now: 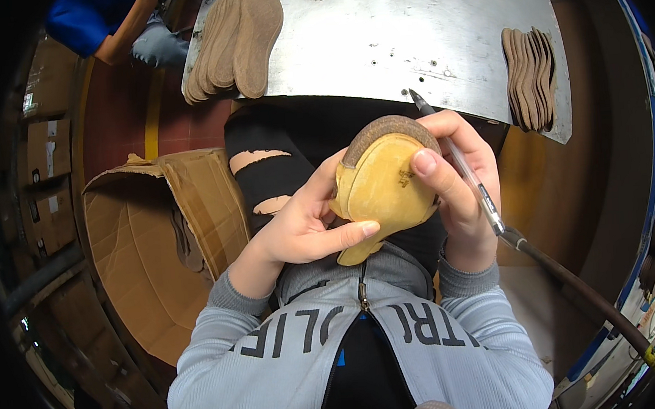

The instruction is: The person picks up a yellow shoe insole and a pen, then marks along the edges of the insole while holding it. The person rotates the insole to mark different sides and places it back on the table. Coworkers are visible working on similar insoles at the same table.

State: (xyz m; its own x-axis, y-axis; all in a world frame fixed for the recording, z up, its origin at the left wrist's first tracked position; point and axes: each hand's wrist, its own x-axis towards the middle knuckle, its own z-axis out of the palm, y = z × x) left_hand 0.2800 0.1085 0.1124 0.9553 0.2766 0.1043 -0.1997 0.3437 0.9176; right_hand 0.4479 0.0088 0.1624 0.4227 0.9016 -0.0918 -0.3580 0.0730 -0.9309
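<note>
Between both hands, over my lap, is a tan sole-shaped shoe piece (pixel 383 189) with a fuzzy brown rim around its upper end and a dark mark on its face. My left hand (pixel 298 225) is closed on its left side, the thumb lying across the lower part. My right hand (pixel 471 213) grips the right side, thumb pressed on the face near the mark. A clear pen (pixel 463 163) with a black tip also sits in my right hand, its tip pointing up toward the table edge. The fingers behind the piece are hidden.
Ahead is a metal table (pixel 360 20) with a stack of brown insoles (pixel 252 46) at its left and another insole stack (pixel 529 80) at its right. An open cardboard box (pixel 129 249) stands left. Another person's arm (pixel 130 36) shows upper left. A dark rod (pixel 576 282) slants lower right.
</note>
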